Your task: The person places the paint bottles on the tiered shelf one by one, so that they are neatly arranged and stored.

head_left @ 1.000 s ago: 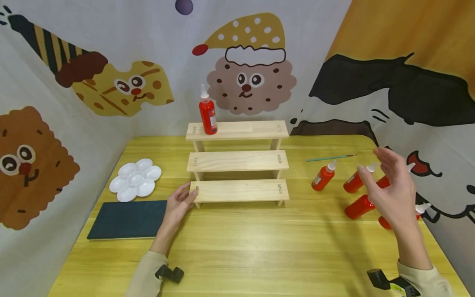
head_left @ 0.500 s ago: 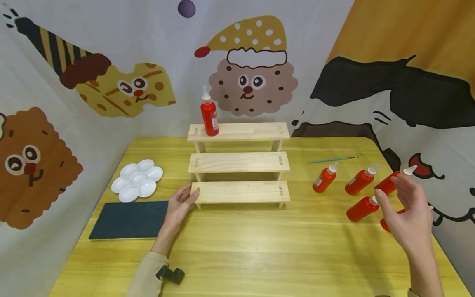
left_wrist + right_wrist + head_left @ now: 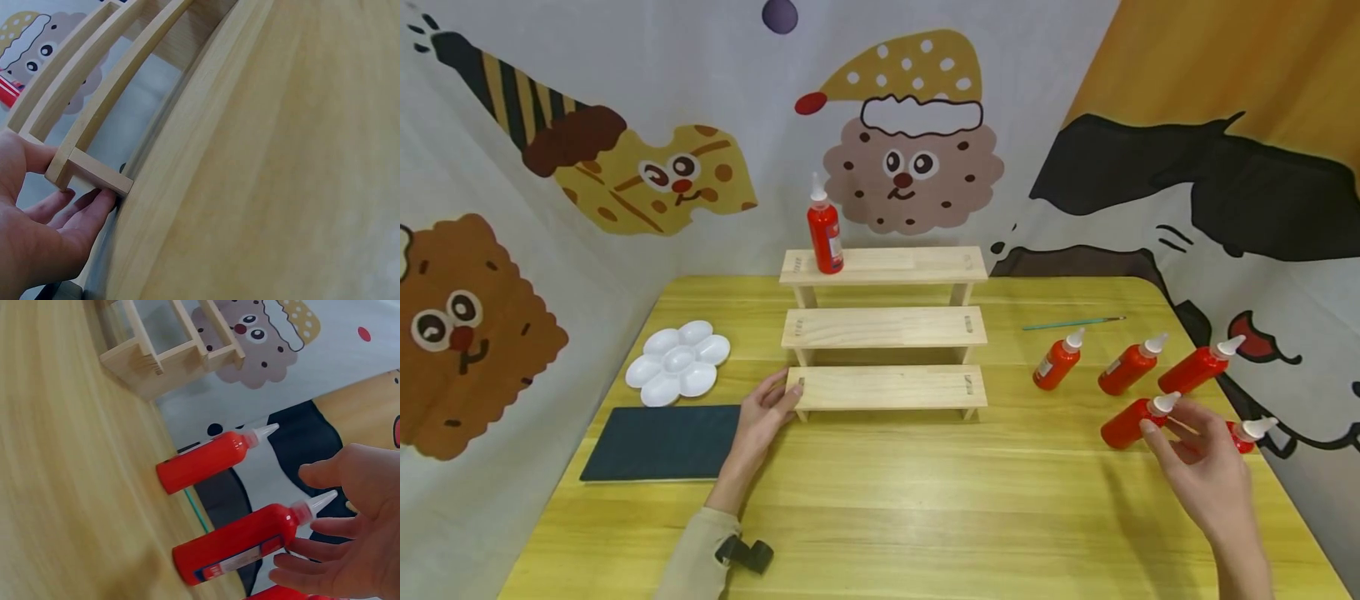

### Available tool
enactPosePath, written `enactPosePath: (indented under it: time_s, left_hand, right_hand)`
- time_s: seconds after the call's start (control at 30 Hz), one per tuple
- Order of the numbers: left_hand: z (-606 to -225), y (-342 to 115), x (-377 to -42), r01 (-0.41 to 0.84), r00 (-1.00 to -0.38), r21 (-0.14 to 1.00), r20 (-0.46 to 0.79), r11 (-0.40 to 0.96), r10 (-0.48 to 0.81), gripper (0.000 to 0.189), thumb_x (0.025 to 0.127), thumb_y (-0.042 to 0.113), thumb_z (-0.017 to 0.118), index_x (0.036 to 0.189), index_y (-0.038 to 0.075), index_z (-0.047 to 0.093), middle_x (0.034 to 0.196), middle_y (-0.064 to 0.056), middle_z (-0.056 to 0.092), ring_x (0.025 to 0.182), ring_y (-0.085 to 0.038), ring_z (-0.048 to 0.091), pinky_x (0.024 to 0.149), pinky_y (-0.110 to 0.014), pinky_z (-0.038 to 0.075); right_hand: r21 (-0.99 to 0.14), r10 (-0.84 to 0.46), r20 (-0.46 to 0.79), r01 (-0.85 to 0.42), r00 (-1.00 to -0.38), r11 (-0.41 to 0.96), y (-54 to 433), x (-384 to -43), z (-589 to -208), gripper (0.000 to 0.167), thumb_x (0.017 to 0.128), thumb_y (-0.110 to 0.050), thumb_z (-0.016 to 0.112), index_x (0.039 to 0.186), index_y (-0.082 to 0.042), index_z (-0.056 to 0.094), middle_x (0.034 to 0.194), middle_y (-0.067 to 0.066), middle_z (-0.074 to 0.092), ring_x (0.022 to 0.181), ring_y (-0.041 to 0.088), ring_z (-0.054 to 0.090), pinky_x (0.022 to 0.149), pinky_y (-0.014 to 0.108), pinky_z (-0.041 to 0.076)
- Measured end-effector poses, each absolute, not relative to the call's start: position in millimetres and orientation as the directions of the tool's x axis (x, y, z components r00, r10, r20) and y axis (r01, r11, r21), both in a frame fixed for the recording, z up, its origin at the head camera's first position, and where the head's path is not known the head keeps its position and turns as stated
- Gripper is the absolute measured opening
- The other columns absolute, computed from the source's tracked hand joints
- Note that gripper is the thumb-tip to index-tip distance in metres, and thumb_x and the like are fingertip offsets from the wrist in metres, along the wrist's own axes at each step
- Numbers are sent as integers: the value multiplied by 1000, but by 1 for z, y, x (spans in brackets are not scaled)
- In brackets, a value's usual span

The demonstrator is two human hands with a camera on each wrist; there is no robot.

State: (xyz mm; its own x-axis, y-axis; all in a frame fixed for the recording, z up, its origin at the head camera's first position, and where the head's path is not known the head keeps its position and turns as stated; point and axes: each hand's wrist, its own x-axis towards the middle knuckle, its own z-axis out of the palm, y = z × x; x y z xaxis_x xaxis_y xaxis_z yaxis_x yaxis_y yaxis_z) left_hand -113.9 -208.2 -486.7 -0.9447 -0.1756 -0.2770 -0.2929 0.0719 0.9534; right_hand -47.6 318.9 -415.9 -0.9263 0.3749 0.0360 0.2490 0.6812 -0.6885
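A three-step wooden display shelf (image 3: 887, 387) stands mid-table. My left hand (image 3: 767, 417) holds the left end of its lowest step; in the left wrist view the thumb lies at the board's edge and the fingers (image 3: 94, 219) touch the leg below. At the right, my right hand (image 3: 1206, 471) is around the neck end of a red squeeze bottle (image 3: 1127, 425) with a white nozzle cap. In the right wrist view its thumb and fingers are spread on either side of that bottle's nozzle (image 3: 322, 501). Another red bottle (image 3: 1242, 437) is partly hidden behind this hand.
Several more red bottles (image 3: 1057, 362) stand behind the right hand, near a thin teal paintbrush (image 3: 1075, 322). One red bottle (image 3: 825, 237) is on the top step. At left lie a white flower-shaped palette (image 3: 677, 362) and a dark flat board (image 3: 662, 443). A printed curtain (image 3: 760, 250) hangs behind.
My right hand has come in from above the bottles, swung right, then lowered to the front red bottle. The left hand keeps its hold on the shelf.
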Motion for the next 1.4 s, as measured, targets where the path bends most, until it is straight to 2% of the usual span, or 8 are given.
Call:
enactPosePath:
  time_s: [0.27, 0.6, 0.7, 0.83, 0.93, 1.03, 1.17, 1.4]
  left_hand:
    - [-485, -208, -113, -293, -945, 953, -278, 70, -171, 60, 100, 27, 67, 154, 13, 44, 146, -24, 54, 124, -26, 60, 86, -21, 54]
    - [-487, -209, -112, -293, -946, 954, -279, 67, -166, 59, 100, 28, 67, 153, 13, 45, 146, -24, 54, 123, -24, 61, 87, -21, 55]
    - [-488, -209, -112, -290, -946, 955, -277, 64, -167, 59, 100, 28, 67, 153, 13, 45, 146, -24, 54, 122, -23, 61, 86, -21, 55]
    - [-488, -208, -113, -287, -947, 956, -273, 63, -171, 60, 100, 27, 67, 153, 12, 45, 146, -24, 54, 120, -22, 62, 86, -21, 54]
    - [-487, -208, -113, -286, -946, 956, -272, 64, -175, 59, 100, 26, 67, 153, 12, 45, 145, -24, 55, 120, -23, 62, 86, -21, 54]
    - [-488, -208, -113, -288, -945, 955, -273, 64, -179, 58, 100, 26, 67, 152, 12, 46, 145, -24, 55, 120, -22, 62, 85, -20, 54]
    - [-488, -208, -114, -286, -946, 956, -271, 63, -180, 58, 100, 25, 68, 152, 12, 46, 145, -25, 55, 119, -21, 62, 83, -19, 54]
    - [-488, -209, -114, -290, -945, 955, -276, 59, -173, 59, 100, 26, 68, 152, 12, 46, 145, -24, 55, 120, -22, 62, 84, -20, 55]
  right_hand:
    - [-694, 325, -4, 237, -946, 680, 323, -51, -431, 72, 99, -30, 67, 152, 3, 31, 146, 34, 46, 124, 54, 51, 63, -1, 38]
    - [-698, 252, -19, 193, -968, 690, 329, -63, -446, 65, 102, -27, 62, 146, 11, 33, 141, 40, 45, 122, 60, 50, 64, 13, 54]
    - [-690, 250, 23, 165, -968, 704, 325, -62, -447, 60, 103, -26, 61, 144, 11, 36, 140, 41, 47, 120, 61, 51, 63, 11, 52]
    - [-703, 275, 119, 114, -954, 702, 317, -62, -442, 53, 101, -20, 63, 141, 8, 42, 138, 38, 52, 117, 59, 55, 62, -4, 37]
    - [-704, 305, 190, 87, -933, 705, 311, -63, -433, 52, 100, -18, 66, 142, 2, 44, 137, 31, 56, 117, 50, 59, 69, -6, 36]
    - [-715, 330, 254, 53, -909, 697, 305, -64, -423, 53, 97, -13, 69, 143, -2, 45, 136, 23, 58, 114, 15, 64, 77, -4, 38]
    - [-736, 345, 326, -7, -880, 677, 297, -65, -409, 52, 95, -8, 70, 143, -8, 49, 134, 16, 60, 101, -19, 48, 83, 0, 42]
    - [-762, 345, 348, -49, -872, 646, 283, -74, -389, 51, 97, -13, 69, 144, -17, 50, 135, 6, 60, 106, -12, 53, 87, 1, 43]
